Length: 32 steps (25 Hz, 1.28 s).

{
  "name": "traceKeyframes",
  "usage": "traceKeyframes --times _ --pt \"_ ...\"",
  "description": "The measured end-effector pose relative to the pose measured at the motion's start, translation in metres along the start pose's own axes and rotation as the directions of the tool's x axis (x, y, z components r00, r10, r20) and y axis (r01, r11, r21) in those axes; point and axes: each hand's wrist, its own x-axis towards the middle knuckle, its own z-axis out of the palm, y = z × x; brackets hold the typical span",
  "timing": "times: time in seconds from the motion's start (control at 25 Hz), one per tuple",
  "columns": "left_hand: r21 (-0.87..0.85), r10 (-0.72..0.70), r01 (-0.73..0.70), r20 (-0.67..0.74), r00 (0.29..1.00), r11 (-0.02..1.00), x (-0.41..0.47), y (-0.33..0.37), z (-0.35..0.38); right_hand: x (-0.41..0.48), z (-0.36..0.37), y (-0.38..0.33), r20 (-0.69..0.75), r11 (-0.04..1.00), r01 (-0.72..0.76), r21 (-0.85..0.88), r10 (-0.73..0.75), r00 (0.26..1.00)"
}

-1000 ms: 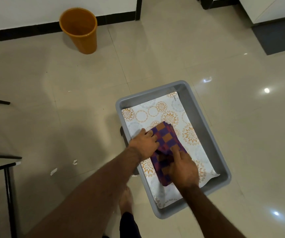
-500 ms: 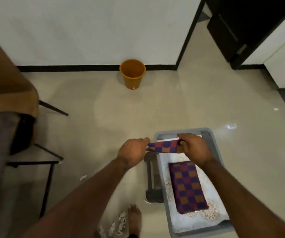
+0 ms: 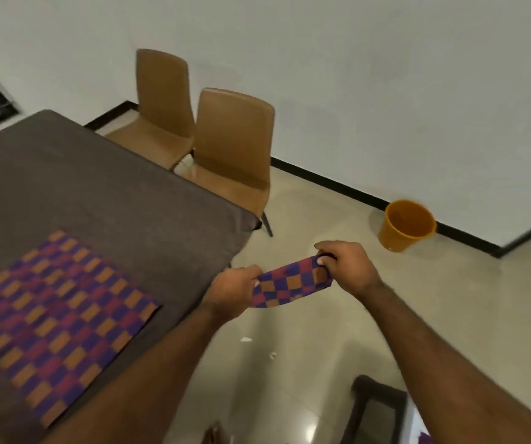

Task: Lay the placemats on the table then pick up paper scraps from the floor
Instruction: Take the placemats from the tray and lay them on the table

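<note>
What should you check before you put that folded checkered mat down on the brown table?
1. Left hand and right hand both grip the folded purple-and-orange checkered placemat: ok.
2. Placemat opened out: not ok, folded.
3. Placemat above the brown cloth-covered table: not ok, above the floor.
4. Bare tabletop beyond the flat checkered placemat already laid: ok.
5. White paper scraps off the floor: not ok.

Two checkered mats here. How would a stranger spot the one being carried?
Find the brown table on the left, where a flat placemat lies spread open. Just off the table's corner, over the floor, the left hand and right hand grip the folded placemat between them. Same purple-and-orange checks, but this one is folded narrow and held in the air.
</note>
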Motion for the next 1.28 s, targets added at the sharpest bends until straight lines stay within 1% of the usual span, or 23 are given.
traceKeyframes --times 0.12,0.24,0.32,0.48,0.6,0.72,0.84,0.92,0.96,1.04,1.08,1.16,1.24,1.28 --pt "-0.098 -0.147 0.138 -0.092 0.985 0.986 -0.03 -0.045 -0.03 0.044 0.027 -0.058 0.101 0.995 0.104 0.005 -0.104 0.989" --pt "-0.193 -0.298 0.274 -0.11 0.948 0.942 -0.038 -0.086 -0.05 0.084 0.053 -0.102 0.19 0.989 0.14 0.037 -0.144 0.971" --pt "-0.231 -0.333 0.301 -0.113 0.936 0.925 -0.036 -0.113 -0.057 0.109 0.067 -0.127 0.212 0.986 0.16 0.035 -0.164 0.963" --pt "-0.374 -0.407 0.33 -0.147 0.902 0.867 -0.024 -0.174 -0.068 0.167 0.101 -0.176 0.25 0.977 0.215 -0.006 -0.207 0.946" --pt "-0.46 -0.498 0.41 -0.083 0.863 0.788 -0.011 -0.216 -0.069 0.208 0.131 -0.203 0.259 0.97 0.242 -0.002 -0.234 0.937" --pt "-0.539 -0.56 0.447 -0.056 0.827 0.714 0.003 -0.251 -0.067 0.234 0.164 -0.21 0.236 0.969 0.247 0.003 -0.241 0.941" --pt "-0.547 -0.646 0.503 -0.092 0.758 0.669 0.012 -0.277 -0.059 0.247 0.188 -0.199 0.252 0.975 0.223 -0.009 -0.214 0.944" --pt "-0.471 -0.692 0.566 -0.145 0.707 0.677 0.012 -0.287 -0.053 0.248 0.197 -0.186 0.268 0.986 0.165 -0.028 -0.151 0.952" --pt "-0.393 -0.696 0.602 -0.161 0.699 0.695 0.013 -0.292 -0.053 0.249 0.199 -0.181 0.292 0.992 0.125 -0.034 -0.109 0.95" --pt "-0.179 -0.66 0.636 -0.167 0.732 0.751 0.012 -0.293 -0.052 0.246 0.208 -0.171 0.354 0.995 0.089 -0.045 -0.067 0.933" --pt "-0.096 -0.618 0.611 -0.177 0.766 0.786 0.013 -0.291 -0.052 0.245 0.212 -0.167 0.374 0.994 0.095 -0.06 -0.065 0.925" --pt "-0.01 -0.489 0.497 -0.195 0.85 0.868 0.014 -0.28 -0.052 0.245 0.219 -0.165 0.367 0.987 0.113 -0.116 -0.063 0.928" --pt "0.04 -0.374 0.382 -0.136 0.917 0.923 0.015 -0.267 -0.048 0.249 0.223 -0.165 0.334 0.981 0.113 -0.157 -0.055 0.941" --pt "0.065 -0.353 0.359 -0.093 0.931 0.931 0.016 -0.261 -0.046 0.251 0.223 -0.167 0.326 0.978 0.118 -0.17 -0.057 0.944"
